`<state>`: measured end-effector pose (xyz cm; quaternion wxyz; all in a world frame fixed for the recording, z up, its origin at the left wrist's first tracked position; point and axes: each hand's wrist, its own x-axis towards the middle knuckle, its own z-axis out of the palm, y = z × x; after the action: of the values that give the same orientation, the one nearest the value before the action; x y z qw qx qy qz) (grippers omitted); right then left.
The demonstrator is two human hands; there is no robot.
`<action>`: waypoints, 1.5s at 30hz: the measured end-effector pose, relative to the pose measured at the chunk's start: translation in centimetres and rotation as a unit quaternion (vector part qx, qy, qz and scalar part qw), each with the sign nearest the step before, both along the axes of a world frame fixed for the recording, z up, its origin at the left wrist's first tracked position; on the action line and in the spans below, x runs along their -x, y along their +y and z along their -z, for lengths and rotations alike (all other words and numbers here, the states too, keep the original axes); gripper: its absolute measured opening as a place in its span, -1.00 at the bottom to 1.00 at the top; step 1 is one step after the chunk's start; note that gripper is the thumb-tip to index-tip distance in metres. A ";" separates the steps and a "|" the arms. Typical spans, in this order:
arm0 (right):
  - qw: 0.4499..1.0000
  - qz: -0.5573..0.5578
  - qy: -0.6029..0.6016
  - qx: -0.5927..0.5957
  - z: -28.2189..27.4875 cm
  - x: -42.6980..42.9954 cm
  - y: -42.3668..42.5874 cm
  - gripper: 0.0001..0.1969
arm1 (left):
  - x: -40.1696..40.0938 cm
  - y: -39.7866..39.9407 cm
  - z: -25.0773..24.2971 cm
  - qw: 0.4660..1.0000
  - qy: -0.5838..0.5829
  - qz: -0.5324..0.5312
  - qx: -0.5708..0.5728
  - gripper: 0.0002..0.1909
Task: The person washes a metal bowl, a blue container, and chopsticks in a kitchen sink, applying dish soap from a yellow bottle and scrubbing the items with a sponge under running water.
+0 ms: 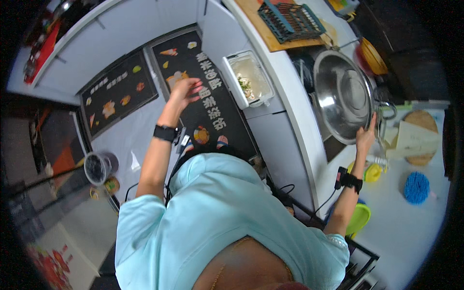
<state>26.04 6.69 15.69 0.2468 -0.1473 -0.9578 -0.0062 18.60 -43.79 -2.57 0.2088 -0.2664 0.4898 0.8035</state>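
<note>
A large stainless steel bowl [342, 96] sits tilted over the sink area at the right counter. My right hand [365, 139] grips its lower rim, one finger stretched along the outside. In mid-air over the dark printed floor mat [217, 108] is my left hand [186, 90], its fingers loosely curled and apart, holding nothing. To the right of that hand, a white plastic bin [253, 79] with food scraps hangs on the cabinet front. Both wrists wear black bands with cables.
A dark green plastic basket [290, 23] stands on a wooden board [272, 43]. The right counter holds a blue scrubbing brush [417, 187], a yellow bottle [373, 172], a round wooden board [422, 119] and a lime-green basin [358, 219]. A bucket [98, 168] stands at left.
</note>
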 end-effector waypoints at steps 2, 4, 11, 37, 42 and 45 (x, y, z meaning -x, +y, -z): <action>0.998 0.060 -0.005 0.035 1.3 0.4 2.9 -0.43 | -0.2 -1.9 0.2 1.000 -0.003 0.002 0.011 -0.82; 0.994 0.102 0.001 0.023 4.6 -0.4 9.5 -0.49 | -0.1 -1.8 0.4 0.999 -0.010 0.032 0.008 -0.81; 0.623 0.151 0.106 0.760 8.1 -2.9 11.0 -0.93 | -1.5 -2.0 -1.1 0.998 0.002 0.064 0.007 -0.77; 0.488 -0.256 -0.585 0.595 14.8 11.9 -51.2 -0.62 | -18.3 -16.9 0.1 0.881 0.120 -0.445 -0.103 -0.83; 0.459 -0.317 -0.657 0.507 18.0 7.8 -63.9 -0.64 | -26.2 -26.5 7.9 0.799 0.010 -0.599 -0.050 -0.75; 0.444 -0.300 -0.707 0.462 19.9 6.5 -69.5 -0.72 | -30.0 -31.7 11.6 0.719 -0.036 -0.692 -0.061 -0.73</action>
<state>19.59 -62.82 -4.19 -0.6337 0.1121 -0.6468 0.4092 48.57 -75.44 -14.15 -0.3719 -0.5461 0.1117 0.7422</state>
